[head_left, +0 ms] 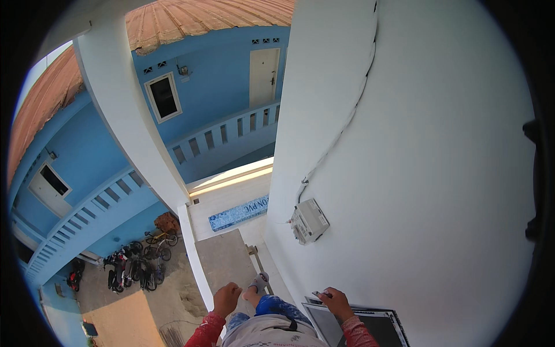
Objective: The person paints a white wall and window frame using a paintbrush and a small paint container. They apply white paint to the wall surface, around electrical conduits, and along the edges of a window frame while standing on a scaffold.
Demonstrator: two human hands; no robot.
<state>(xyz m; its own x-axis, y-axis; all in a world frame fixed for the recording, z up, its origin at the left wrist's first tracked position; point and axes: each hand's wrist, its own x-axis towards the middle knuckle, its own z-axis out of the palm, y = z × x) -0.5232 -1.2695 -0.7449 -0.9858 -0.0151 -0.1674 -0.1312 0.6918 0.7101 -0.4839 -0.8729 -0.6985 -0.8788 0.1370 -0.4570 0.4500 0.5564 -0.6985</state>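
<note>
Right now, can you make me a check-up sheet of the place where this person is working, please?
Surface: flat grey floor beside a smooth white wall.
Job's things: dark rectangular panel with a thin frame, near the bare right hand; small greyish piece at that hand, too small to name.
Clutter: long blue-and-white printed piece lying ahead.
Hands: right, fingers bent at the greyish piece, grip unclear; bare left hand, curled, nothing seen in it.
Cables: long pale cable running down the wall to a boxy grey fixture.
Surroundings: blue building with an orange-brown ridged roof; parked motorbikes and bicycles on the ground below.
</note>
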